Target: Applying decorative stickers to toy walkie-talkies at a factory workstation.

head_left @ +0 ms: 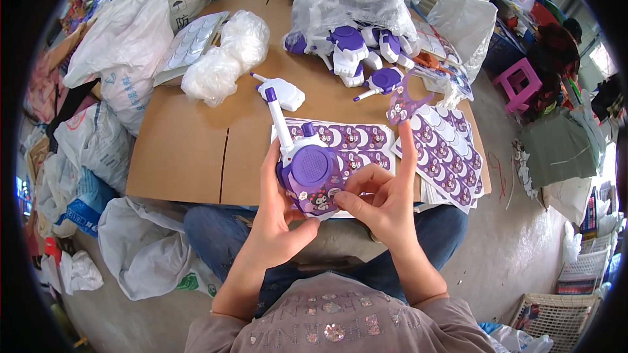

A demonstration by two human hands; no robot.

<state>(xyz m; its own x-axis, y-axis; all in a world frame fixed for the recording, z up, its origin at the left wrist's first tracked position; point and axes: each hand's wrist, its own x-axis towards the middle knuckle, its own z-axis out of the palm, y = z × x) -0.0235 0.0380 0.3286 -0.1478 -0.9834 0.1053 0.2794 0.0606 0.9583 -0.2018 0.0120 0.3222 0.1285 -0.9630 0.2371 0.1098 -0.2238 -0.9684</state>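
My left hand (280, 234) is closed around a white and purple toy walkie-talkie (309, 165), its antenna tilted up and to the left. A purple cartoon sticker (313, 201) covers the toy's lower front. At that sticker's right edge, the thumb of my right hand (387, 208) presses with the other fingers curled behind. My right index finger points upward, and a crescent-shaped purple sticker (399, 108) clings to its tip. Under and beside my hands lie sticker sheets (363, 137), with another fanned stack of sheets (448, 153) to the right.
Two more toy walkie-talkies (281, 93) (384, 80) lie beyond my hands on the cardboard-covered table (176, 150). A plastic bag (353, 0) spills several others. Crumpled clear plastic (226, 59) sits farther left. Sacks (98, 144) crowd the left side; a pink stool (518, 85) stands right.
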